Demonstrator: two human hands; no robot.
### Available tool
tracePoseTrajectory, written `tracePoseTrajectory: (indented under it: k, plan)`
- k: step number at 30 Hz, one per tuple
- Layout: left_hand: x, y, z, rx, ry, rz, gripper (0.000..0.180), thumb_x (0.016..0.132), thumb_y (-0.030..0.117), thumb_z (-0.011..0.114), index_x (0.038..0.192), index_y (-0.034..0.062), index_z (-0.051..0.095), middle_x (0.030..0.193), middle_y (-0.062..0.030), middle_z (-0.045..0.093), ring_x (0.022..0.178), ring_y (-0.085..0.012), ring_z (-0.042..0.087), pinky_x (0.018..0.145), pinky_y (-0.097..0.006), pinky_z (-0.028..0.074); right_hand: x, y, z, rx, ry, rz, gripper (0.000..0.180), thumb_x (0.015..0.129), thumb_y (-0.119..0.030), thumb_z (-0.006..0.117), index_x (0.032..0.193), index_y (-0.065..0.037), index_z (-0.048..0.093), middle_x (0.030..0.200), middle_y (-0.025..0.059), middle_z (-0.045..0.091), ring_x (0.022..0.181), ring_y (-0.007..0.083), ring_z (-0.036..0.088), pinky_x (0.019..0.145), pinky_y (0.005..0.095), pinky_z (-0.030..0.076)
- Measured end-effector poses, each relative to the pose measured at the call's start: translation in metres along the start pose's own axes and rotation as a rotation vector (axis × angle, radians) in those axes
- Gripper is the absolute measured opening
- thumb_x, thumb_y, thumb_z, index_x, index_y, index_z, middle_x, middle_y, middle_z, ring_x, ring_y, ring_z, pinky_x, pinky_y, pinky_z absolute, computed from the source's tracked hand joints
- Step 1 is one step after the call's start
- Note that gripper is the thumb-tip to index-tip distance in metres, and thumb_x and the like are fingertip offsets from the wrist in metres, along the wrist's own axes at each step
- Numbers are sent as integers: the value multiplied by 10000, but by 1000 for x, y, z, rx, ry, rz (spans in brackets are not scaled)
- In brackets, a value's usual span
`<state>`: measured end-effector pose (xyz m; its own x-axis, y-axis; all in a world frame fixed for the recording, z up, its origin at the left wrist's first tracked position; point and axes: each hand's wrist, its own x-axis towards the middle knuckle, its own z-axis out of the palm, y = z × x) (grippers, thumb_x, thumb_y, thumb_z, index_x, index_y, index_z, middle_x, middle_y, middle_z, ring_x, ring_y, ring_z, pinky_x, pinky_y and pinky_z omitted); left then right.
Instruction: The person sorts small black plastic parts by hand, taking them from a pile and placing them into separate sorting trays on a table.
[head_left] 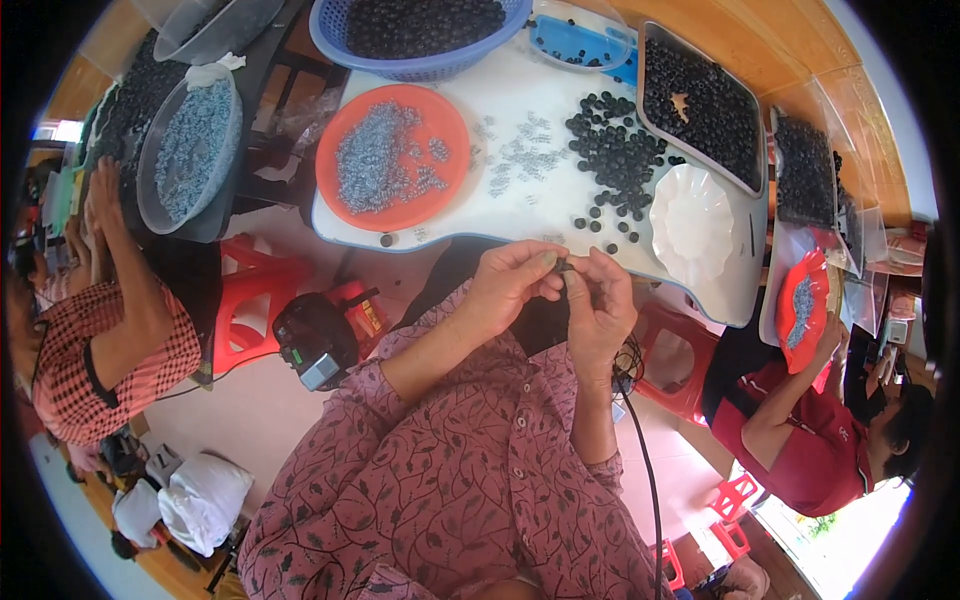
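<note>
My left hand (pixel 508 288) and my right hand (pixel 602 302) meet just off the table's front edge. Both are closed, thumbs and fingertips pinching a small black round piece (pixel 562 267) between them; the fingers hide most of it. Beyond them on the white table (pixel 500 215) lies a loose heap of black round pieces (pixel 612 145). Small clear, bluish pieces (pixel 525 158) are scattered left of that heap. More of these fill much of an orange-red plate (pixel 447 125) at the left. A white scalloped dish (pixel 695 225) sits to the right, nothing visible in it.
A blue-purple basket (pixel 420 68) of black pieces stands at the back. Behind on the right are a clear tub (pixel 600 50) and a metal-rimmed tray (pixel 700 160) of black pieces. Co-workers sit left (pixel 120 350) and right (pixel 810 430). A black cable (pixel 650 470) hangs beside my right arm.
</note>
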<state>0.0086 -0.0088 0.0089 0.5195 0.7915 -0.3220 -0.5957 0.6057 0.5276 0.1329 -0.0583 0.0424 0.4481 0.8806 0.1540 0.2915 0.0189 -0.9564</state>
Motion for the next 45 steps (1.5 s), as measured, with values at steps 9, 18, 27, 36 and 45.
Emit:
tracePoseTrajectory:
  k: [9, 18, 27, 36, 45]
  plan:
    - [-5, 0, 3, 279, 25, 111, 206, 970, 70, 578, 1130, -42, 644, 905, -62, 672, 749, -96, 627, 681, -230, 545, 0, -10, -2, -233, -49, -161, 388, 827, 73, 681, 1196, 10, 578, 934, 100, 672, 756, 162, 661, 684, 282, 550]
    - [-9, -2, 7, 315, 54, 181, 200, 975, 53, 561, 1125, -43, 651, 934, -63, 683, 796, -100, 644, 718, -246, 564, 2, -18, -4, -323, -104, -262, 484, 823, 58, 687, 1281, 31, 530, 916, 94, 684, 729, 162, 659, 661, 282, 547]
    - [-14, 0, 8, 275, 98, 171, 214, 962, 52, 585, 1142, -44, 649, 1007, -93, 691, 854, -127, 663, 762, -276, 588, 1, -19, 4, -343, -87, -305, 551, 812, 53, 701, 1320, 40, 487, 914, 101, 680, 727, 180, 656, 641, 282, 555]
    - [-12, -5, 1, 136, 53, 151, 206, 939, 10, 601, 1130, -49, 652, 1005, -109, 693, 857, -139, 667, 776, -269, 575, -4, -13, -2, -212, -41, -176, 544, 833, 20, 713, 1327, 13, 486, 936, 96, 707, 754, 146, 668, 675, 264, 555]
    - [-16, 0, 5, 257, 88, 155, 205, 950, -3, 571, 1131, -55, 652, 988, -105, 696, 835, -131, 667, 772, -263, 579, -6, -9, -1, -145, -38, -114, 529, 832, 10, 723, 1309, 16, 494, 942, 90, 709, 732, 140, 669, 664, 261, 548]
